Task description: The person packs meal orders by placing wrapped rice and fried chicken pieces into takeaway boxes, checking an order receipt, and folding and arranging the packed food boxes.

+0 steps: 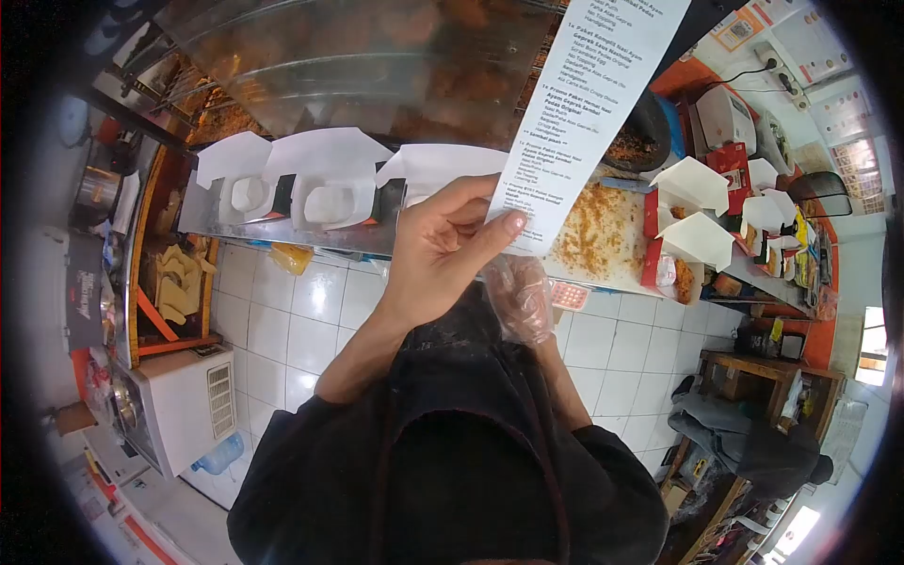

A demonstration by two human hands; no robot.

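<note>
My left hand (443, 240) is bare and grips the lower end of a long printed order receipt (589, 104) between thumb and fingers. The paper slants up to the right, its lines of text facing me. Below the receipt, close to my body, hangs my right hand (521, 299) in a clear plastic glove. Its fingers are partly hidden by the paper and blurred by the glove, so their pose is unclear. Behind my left hand stand open white takeaway boxes (341, 179), two of them with white contents inside.
On the right, a crumb-covered board (593, 231) lies beside a dark stone mortar (640, 132) with a knife (626, 185) near it. Open boxes with fried chicken (685, 281) stand further right. A glass display case (377, 66) rises behind the counter. A white appliance (184, 405) stands at left.
</note>
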